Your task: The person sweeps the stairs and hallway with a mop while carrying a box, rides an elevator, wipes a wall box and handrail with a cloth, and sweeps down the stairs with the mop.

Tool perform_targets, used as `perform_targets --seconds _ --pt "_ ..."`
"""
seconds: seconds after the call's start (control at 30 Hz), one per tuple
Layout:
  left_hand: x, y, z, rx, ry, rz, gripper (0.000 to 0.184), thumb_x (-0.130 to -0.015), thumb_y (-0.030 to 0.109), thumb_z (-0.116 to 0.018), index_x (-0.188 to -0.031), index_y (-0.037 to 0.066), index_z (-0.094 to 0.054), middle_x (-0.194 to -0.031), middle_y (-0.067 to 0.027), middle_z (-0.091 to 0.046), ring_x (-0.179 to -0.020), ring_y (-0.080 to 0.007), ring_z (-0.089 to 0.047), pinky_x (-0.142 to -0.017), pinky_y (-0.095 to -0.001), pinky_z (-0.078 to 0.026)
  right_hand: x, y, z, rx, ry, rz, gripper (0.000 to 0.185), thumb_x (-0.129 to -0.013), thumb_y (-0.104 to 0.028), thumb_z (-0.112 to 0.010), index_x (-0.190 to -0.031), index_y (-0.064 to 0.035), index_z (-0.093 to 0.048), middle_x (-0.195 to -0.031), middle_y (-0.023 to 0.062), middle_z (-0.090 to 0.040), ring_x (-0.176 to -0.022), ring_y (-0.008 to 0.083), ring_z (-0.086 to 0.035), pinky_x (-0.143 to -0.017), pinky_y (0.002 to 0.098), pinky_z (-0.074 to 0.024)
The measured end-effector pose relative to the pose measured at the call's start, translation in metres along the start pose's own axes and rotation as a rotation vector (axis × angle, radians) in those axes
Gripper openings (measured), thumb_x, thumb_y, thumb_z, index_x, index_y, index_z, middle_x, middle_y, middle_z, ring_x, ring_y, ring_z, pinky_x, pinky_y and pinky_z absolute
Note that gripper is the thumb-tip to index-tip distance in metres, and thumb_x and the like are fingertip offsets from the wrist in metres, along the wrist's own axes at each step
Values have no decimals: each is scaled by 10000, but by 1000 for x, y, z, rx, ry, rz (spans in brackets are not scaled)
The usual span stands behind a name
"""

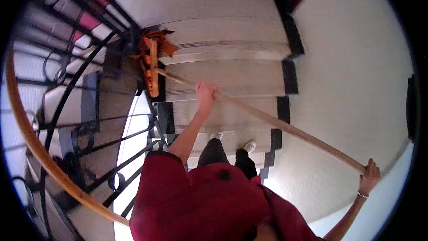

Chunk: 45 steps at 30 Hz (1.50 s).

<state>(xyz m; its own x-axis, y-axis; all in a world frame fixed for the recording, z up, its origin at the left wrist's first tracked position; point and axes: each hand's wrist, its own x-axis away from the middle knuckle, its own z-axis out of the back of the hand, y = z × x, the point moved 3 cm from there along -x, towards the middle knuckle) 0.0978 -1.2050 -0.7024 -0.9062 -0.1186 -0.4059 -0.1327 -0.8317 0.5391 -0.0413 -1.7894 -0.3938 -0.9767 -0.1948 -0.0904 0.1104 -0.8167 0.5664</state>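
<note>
A mop with a long wooden handle point(285, 126) slants across the view from upper left to lower right. Its head, a wooden crossbar point(154, 69) with orange cloth strips point(147, 47), rests at the left end of a stair step beside the railing. My left hand point(206, 97) is wrapped round the handle partway along, nearer the head. At the handle's far end, close to the right wall, my right hand point(369, 175) grips it, with a bangle on the wrist.
Pale stone steps point(223, 72) with dark side borders lead up ahead. On the left runs a black metal railing point(71, 76) with a curved wooden handrail point(58, 176); more steps show beyond it. A light wall point(352, 71) bounds the right. My shoes point(249, 146) stand on the stairs.
</note>
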Motion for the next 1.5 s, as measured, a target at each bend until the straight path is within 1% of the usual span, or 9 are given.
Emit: perform_targets --seconds 0.2,0.5,0.77,0.8,0.9,1.13,1.3,1.37,1.5 --pt "90 114 -24 -244 -722 -306 78 -570 202 -594 -582 130 -568 -632 -59 -554 -681 -232 -527 -672 -354 -344 238 -22 -88 -315 -505 -401 203 -640 -34 -468 -810 -63 -575 -632 141 -538 -586 327 -504 -537 423 -376" --pt "75 232 -75 18 -842 -793 87 -535 199 -602 -581 149 -547 -589 -39 -522 -672 -198 -530 -700 -332 -351 437 -114 -108 -496 -730 -790 73 -596 -43 -498 -624 -110 -506 -540 141 -519 -541 351 -527 -465 429 -390" --pt "145 375 -202 350 -908 -1050 128 -499 204 -628 -576 131 -558 -547 -38 -514 -601 -209 -518 -635 -360 -334 545 -90 25 -242 -1074 -982 110 -611 37 -489 -582 -68 -505 -551 136 -542 -537 254 -560 -495 375 -435" --pt "158 381 -224 308 -965 -1040 123 -504 206 -624 -574 125 -562 -551 -44 -520 -604 -213 -519 -633 -363 -334 577 -81 33 -289 -1305 -872 287 -716 -164 -447 -973 -185 -573 -742 90 -612 -645 275 -587 -551 386 -467" --pt "179 354 -268 301 -1096 -1001 114 -523 203 -614 -574 108 -579 -569 -64 -537 -614 -223 -524 -624 -368 -334 485 -58 45 -146 -1092 -895 100 -605 37 -488 -581 -57 -515 -549 151 -535 -559 283 -561 -509 381 -442" --pt "151 301 -205 268 -929 -749 135 -510 221 -626 -589 118 -590 -581 -62 -548 -635 -228 -548 -632 -381 -356 342 29 80 -127 -1332 -581 227 -699 -100 -436 -883 -117 -568 -821 145 -591 -757 330 -566 -634 419 -457" --pt "166 209 -121 270 -889 -410 126 -520 189 -641 -592 109 -578 -638 -68 -551 -664 -239 -527 -666 -380 -360 258 56 45 115 -1171 -373 228 -691 -106 -437 -879 -135 -564 -733 128 -594 -645 300 -573 -578 407 -469" --pt "165 157 -100 310 -644 -195 119 -508 151 -636 -598 109 -569 -660 -68 -550 -694 -262 -521 -666 -390 -359 219 103 -21 86 -690 -234 261 -723 -5 -416 -933 -11 -570 -691 203 -557 -629 365 -530 -554 435 -417" --pt "158 58 -63 122 -311 81 100 -573 102 -587 -669 116 -609 -682 -76 -558 -765 -267 -508 -717 -389 -356 52 22 -38 259 -625 -80 438 -862 -307 -293 -1187 -32 -395 -1140 159 -467 -1024 287 -456 -871 433 -326"
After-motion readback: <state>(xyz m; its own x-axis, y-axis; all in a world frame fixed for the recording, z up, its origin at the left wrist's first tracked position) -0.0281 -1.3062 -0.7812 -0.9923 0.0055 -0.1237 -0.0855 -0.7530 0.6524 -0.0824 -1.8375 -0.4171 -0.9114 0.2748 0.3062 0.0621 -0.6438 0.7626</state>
